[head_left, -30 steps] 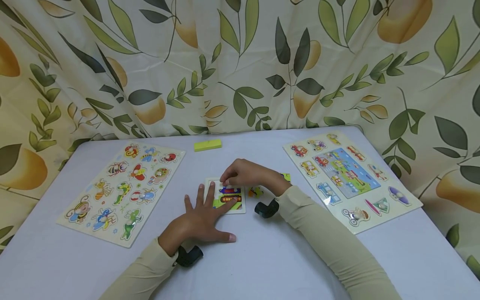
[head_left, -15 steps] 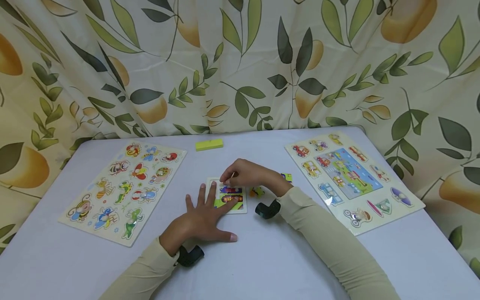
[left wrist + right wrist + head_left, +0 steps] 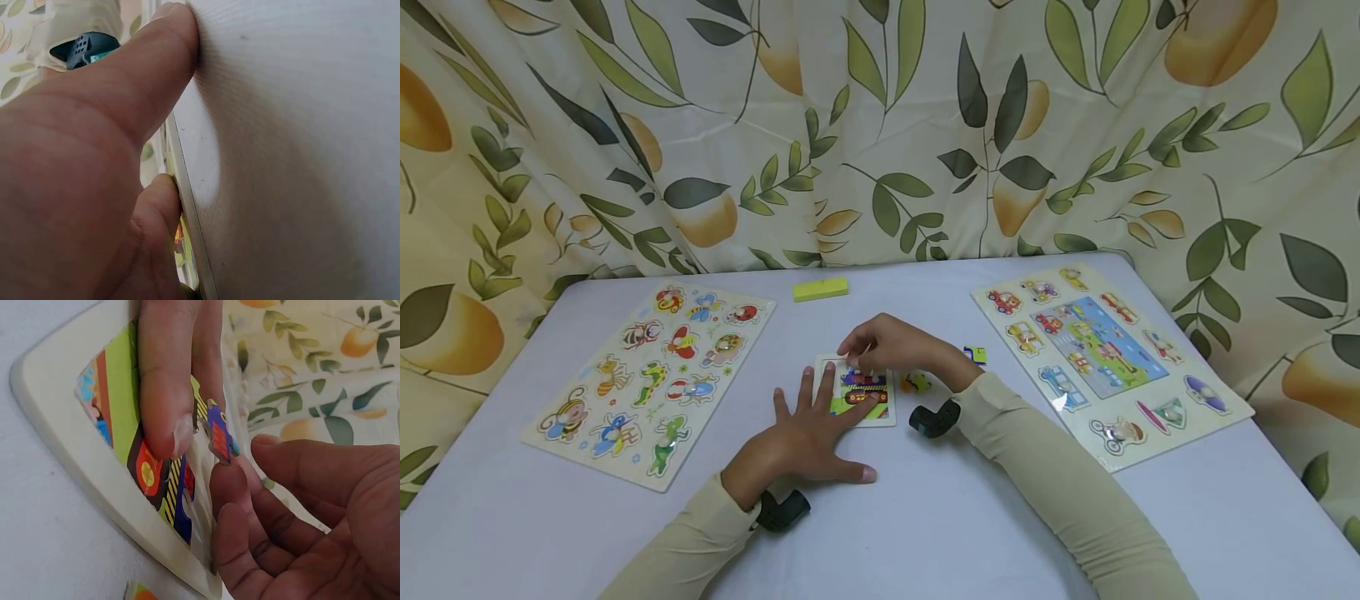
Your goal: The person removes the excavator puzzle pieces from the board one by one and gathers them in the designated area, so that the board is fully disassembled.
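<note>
A small framed jigsaw puzzle (image 3: 889, 408) lies mid-table, showing a colourful vehicle on green. My left hand (image 3: 805, 442) rests spread across its near-left side, fingers straight, thumb on the cloth. In the left wrist view the thumb (image 3: 144, 69) and the board's edge (image 3: 194, 240) show. Over the puzzle's far part, my right hand (image 3: 883, 346) has its fingers curled. The right wrist view shows a purple and red puzzle piece (image 3: 220, 434) tilted up from the board at those fingertips, beside a left-hand finger (image 3: 165, 381). The piece's far side is hidden.
Loose pieces (image 3: 916, 382) and another piece (image 3: 975, 355) lie right of the puzzle. A yellow-green block (image 3: 820, 289) sits at the back. An insect board (image 3: 625, 425) lies left, a vehicle board (image 3: 1037, 387) right. A patterned curtain (image 3: 917, 117) hangs behind the table.
My right hand has shifted slightly up and to the left over the puzzle. My left hand keeps its place; the whole view has drifted a little to the right.
</note>
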`<state>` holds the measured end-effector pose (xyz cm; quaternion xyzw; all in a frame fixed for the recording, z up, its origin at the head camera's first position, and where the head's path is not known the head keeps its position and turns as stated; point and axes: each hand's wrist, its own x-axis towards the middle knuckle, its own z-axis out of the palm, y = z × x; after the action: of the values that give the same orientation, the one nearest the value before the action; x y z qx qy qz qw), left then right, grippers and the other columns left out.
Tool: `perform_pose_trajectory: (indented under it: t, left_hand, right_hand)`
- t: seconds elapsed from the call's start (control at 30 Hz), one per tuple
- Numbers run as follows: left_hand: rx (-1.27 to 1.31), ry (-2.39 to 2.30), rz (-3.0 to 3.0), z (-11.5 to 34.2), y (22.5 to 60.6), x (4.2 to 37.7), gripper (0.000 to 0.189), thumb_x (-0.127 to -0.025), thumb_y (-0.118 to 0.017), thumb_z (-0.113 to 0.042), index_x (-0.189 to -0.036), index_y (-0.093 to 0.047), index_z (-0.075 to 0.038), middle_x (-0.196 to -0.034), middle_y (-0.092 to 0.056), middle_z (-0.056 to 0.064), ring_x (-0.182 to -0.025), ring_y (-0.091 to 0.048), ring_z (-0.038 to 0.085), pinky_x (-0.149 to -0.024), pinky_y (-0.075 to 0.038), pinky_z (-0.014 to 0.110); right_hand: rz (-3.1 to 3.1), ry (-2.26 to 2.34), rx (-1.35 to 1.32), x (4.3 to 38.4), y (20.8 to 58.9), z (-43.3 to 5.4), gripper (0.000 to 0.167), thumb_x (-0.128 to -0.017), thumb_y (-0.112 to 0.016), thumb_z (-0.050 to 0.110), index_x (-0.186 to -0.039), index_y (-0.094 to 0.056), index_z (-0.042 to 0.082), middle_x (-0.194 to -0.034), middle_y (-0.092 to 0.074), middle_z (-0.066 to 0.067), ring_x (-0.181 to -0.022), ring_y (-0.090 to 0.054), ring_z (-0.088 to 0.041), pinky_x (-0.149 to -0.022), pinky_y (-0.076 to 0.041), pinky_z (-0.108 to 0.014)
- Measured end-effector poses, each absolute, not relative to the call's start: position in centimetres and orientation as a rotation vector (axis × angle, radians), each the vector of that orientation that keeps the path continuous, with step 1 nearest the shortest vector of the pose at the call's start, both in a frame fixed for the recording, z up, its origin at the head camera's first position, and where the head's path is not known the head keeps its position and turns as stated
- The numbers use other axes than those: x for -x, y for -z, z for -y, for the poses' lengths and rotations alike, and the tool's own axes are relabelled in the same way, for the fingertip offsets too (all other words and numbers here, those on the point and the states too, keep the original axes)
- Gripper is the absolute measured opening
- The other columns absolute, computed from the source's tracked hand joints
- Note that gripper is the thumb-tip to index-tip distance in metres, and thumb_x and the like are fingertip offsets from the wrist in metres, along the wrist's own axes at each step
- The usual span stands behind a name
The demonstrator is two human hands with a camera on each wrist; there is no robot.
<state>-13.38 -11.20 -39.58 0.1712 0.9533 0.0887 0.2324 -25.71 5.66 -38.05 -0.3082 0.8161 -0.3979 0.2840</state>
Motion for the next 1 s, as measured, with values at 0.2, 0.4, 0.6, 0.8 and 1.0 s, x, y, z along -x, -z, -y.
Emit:
perform_pose_trajectory:
  t: [0.2, 0.4, 0.6, 0.8, 1.0]
  left_hand:
    - [-0.47, -0.243, -2.619, 11.25, 39.59, 13.39, 0.096, -0.073, -0.061, -0.078, -0.153, -0.019, -0.047, -0.159, 0.016, 0.019, -0.139, 0.022, 0.047, -0.097, 0.003, 0.078]
    - [-0.469, -0.243, -2.622, 11.19, 39.58, 13.37, 0.096, -0.073, -0.062, -0.078, -0.153, -0.019, -0.047, -0.159, 0.015, 0.019, -0.139, 0.022, 0.047, -0.097, 0.003, 0.078]
    - [-0.474, -0.231, -2.625, 11.11, 39.55, 13.27, 0.096, -0.073, -0.061, -0.078, -0.153, -0.019, -0.047, -0.159, 0.016, 0.018, -0.14, 0.021, 0.047, -0.097, 0.002, 0.078]
    - [-0.461, -0.22, -2.62, 11.09, 39.53, 13.28, 0.096, -0.073, -0.061, -0.078, -0.153, -0.019, -0.047, -0.159, 0.017, 0.017, -0.14, 0.02, 0.047, -0.098, 0.003, 0.078]
    - [-0.457, -0.22, -2.621, 11.11, 39.53, 13.32, 0.096, -0.072, -0.06, -0.079, -0.153, -0.019, -0.047, -0.159, 0.016, 0.018, -0.14, 0.019, 0.047, -0.098, 0.004, 0.077]
  right_hand:
    - [-2.162, 1.083, 0.802, 25.66, 38.19, -5.53, 0.017, -0.092, -0.066, 0.005, -0.108, -0.072, 0.004, -0.093, -0.069, -0.003, -0.084, -0.06, -0.017, -0.079, -0.05, -0.027]
    - [-2.165, 1.048, 0.811, 25.55, 38.18, -5.46, 0.013, -0.092, -0.064, 0.003, -0.099, -0.074, 0.006, -0.088, -0.07, -0.002, -0.079, -0.06, -0.015, -0.077, -0.05, -0.027]
    - [-2.145, 0.998, 0.885, 25.38, 38.18, -5.45, 0.016, -0.09, -0.064, -0.002, -0.102, -0.074, 0.002, -0.091, -0.072, -0.001, -0.081, -0.061, -0.013, -0.08, -0.05, -0.026]
    - [-2.127, 1.01, 0.937, 25.36, 38.2, -5.35, 0.02, -0.09, -0.063, -0.003, -0.107, -0.073, 0.001, -0.096, -0.072, -0.002, -0.082, -0.062, -0.013, -0.081, -0.051, -0.027]
    - [-2.19, 1.015, 0.963, 25.61, 37.7, -6.05, 0.019, -0.092, -0.062, -0.001, -0.107, -0.073, 0.003, -0.096, -0.071, -0.001, -0.084, -0.061, -0.014, -0.081, -0.05, -0.027]
